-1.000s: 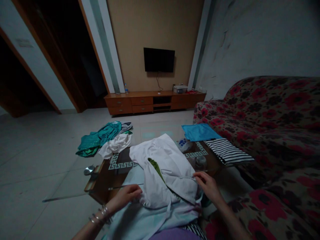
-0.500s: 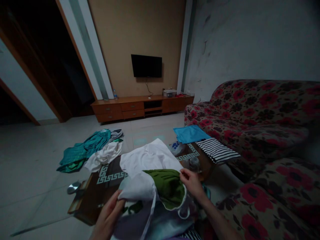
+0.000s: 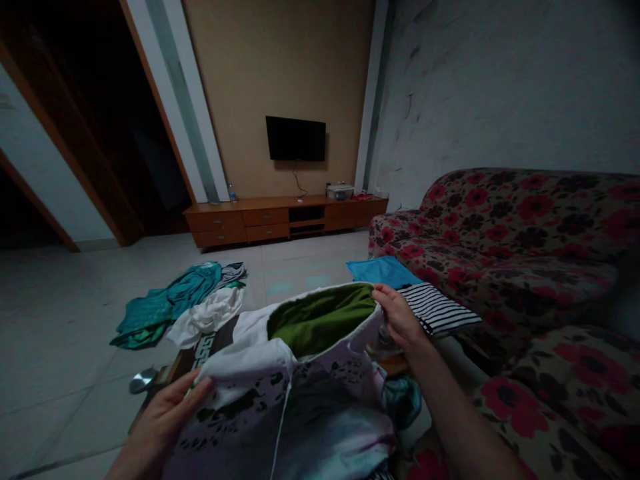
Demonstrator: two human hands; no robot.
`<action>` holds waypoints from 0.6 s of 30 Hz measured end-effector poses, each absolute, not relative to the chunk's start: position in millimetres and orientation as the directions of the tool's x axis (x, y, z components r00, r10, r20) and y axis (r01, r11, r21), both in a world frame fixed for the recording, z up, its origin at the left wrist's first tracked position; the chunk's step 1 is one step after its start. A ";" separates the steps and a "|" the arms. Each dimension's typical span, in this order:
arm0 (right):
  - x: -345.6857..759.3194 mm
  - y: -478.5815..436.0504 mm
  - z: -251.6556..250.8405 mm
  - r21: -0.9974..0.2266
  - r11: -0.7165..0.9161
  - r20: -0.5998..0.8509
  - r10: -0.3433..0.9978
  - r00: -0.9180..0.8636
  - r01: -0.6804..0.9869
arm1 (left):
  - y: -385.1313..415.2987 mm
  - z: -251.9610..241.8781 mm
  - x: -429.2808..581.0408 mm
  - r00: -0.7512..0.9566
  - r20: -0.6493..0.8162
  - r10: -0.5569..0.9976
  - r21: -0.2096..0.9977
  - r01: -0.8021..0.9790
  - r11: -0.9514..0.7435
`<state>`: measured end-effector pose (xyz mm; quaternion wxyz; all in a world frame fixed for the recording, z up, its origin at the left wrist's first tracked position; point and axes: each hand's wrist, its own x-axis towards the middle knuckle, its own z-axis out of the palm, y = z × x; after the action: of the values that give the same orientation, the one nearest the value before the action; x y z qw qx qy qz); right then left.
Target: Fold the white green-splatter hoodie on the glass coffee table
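Note:
Between both hands stretches a white garment [image 3: 240, 363] with a green lining [image 3: 320, 320], dark cut-out patterns near its hem or yoke and a thin white cord hanging down the front. My left hand [image 3: 167, 407] pinches its left edge. At the upper right, my right hand [image 3: 397, 310] grips the rim of the opening, so the green inside shows. Beneath the garment lies more pale, bluish cloth [image 3: 345, 417], partly covered. Teal cloth [image 3: 403, 400] bunches below my right wrist.
Under the clothes stands a dark coffee table [image 3: 215, 347]. A blue cloth [image 3: 383, 270] and a striped cloth [image 3: 437, 307] lie at its right; crumpled white [image 3: 207, 317] and teal clothes [image 3: 167, 300] at its left. A flowered sofa [image 3: 500, 220] borders the right side.
Both hands have moved apart, the left one leftward and the right one up and right. The garment's opening is spread wider, and its patterned front now shows.

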<state>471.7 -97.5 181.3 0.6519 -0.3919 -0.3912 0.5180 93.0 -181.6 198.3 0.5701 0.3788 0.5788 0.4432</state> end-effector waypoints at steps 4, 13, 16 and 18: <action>465.6 -85.3 173.2 -0.908 0.168 0.130 0.984 0.122 -0.385 | -173.5 175.2 76.9 -0.068 -0.379 0.923 0.925 -0.063 0.375; 489.9 -96.7 8.9 -0.981 -0.190 -0.191 0.966 0.176 -0.024 | -164.5 22.9 44.1 0.054 -0.442 0.895 0.885 0.189 0.426; 482.8 -109.1 1.6 -0.987 -0.156 -0.152 0.986 0.065 0.051 | -164.0 23.1 46.9 0.047 -0.473 0.880 0.876 0.129 0.465; 472.2 -115.3 4.1 -0.983 -0.104 -0.110 0.994 -0.026 0.152 | -160.3 28.0 52.4 0.002 -0.502 0.865 0.863 0.070 0.500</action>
<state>472.2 -115.3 4.1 0.4247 -0.5538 -0.5172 0.4955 52.4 -160.3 28.0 0.6005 0.3746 0.6241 0.3309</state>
